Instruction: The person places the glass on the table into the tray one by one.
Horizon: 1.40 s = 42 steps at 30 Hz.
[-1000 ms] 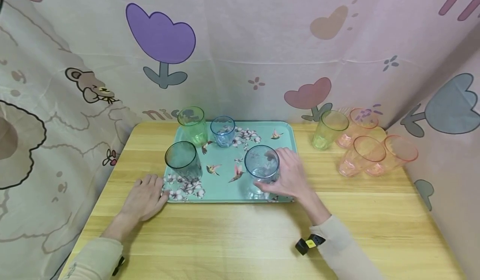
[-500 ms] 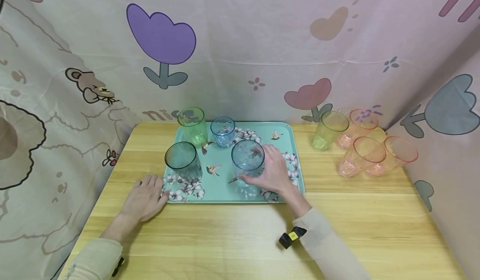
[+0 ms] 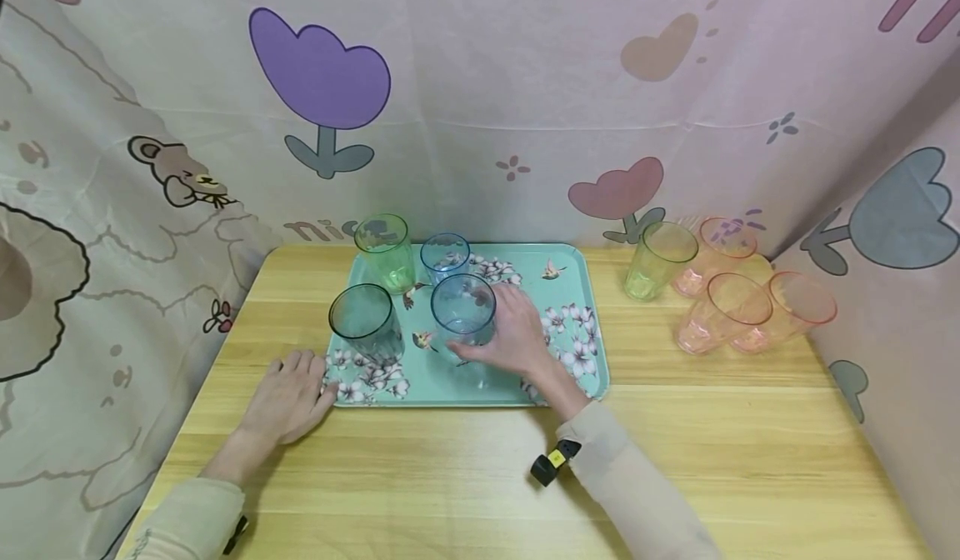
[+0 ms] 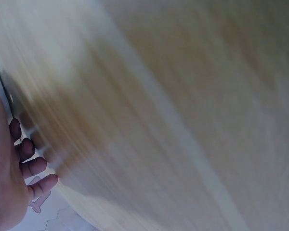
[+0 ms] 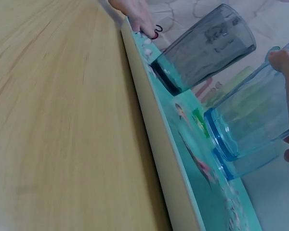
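Note:
My right hand [image 3: 517,335] grips a tall blue drinking glass [image 3: 463,310] by its side, upright over the middle of the turquoise tray [image 3: 435,392]. In the right wrist view the thumb lies along that blue glass [image 5: 253,118]; whether its base touches the tray I cannot tell. Just behind it stands a smaller blue glass [image 3: 444,253], partly covered. To its left are a dark grey glass [image 3: 366,327] and, farther back, a green glass [image 3: 386,252]. My left hand [image 3: 288,397] rests flat on the table, thumb at the tray's front left corner.
Right of the tray, a yellow-green glass [image 3: 652,268] stands beside several orange-pink glasses [image 3: 723,310] on the wooden table [image 3: 480,477]. A printed curtain [image 3: 480,68] hangs directly behind the table and along both sides.
My right hand has moved the tall blue glass leftward and slightly back, from the tray's right part to its middle, close to the small blue glass. My left hand has stayed put.

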Available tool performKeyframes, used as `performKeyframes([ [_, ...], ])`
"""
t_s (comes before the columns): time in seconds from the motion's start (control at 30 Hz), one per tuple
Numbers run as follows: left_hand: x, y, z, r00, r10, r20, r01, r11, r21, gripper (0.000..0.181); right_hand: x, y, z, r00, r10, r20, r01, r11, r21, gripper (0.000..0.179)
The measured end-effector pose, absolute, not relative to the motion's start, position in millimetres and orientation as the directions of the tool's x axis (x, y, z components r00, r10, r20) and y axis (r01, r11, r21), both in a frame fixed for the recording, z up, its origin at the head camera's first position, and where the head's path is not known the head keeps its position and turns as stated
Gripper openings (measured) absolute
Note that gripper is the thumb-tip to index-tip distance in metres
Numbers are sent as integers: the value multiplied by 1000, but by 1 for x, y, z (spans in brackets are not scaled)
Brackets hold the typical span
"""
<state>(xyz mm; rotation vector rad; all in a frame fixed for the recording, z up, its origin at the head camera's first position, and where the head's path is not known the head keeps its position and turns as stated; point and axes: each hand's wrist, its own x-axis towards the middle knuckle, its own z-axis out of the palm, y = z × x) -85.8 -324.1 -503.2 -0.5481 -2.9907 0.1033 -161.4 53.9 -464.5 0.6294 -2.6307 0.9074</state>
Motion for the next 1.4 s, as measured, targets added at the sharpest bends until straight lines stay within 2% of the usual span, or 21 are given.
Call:
performKeyframes([
  [0.3, -87, -325, -505, -928, 360, 94, 354, 932, -76, 32, -168, 39, -469, -836, -336, 434, -533, 689, -492, 86],
  [0.9, -86, -324, -501, -935, 349, 71, 343, 936, -79, 33, -169, 26, -477, -839, -379, 390, -534, 710, -458, 87],
  [1.13, -86, -323, -501, -936, 346, 61, 341, 937, -82, 33, -172, 23, -477, -859, -387, 336, -508, 730, -458, 89],
  [1.4, -87, -324, -503, -937, 345, 52, 342, 937, -70, 33, -171, 18, -476, -859, -378, 347, -505, 737, -449, 88],
])
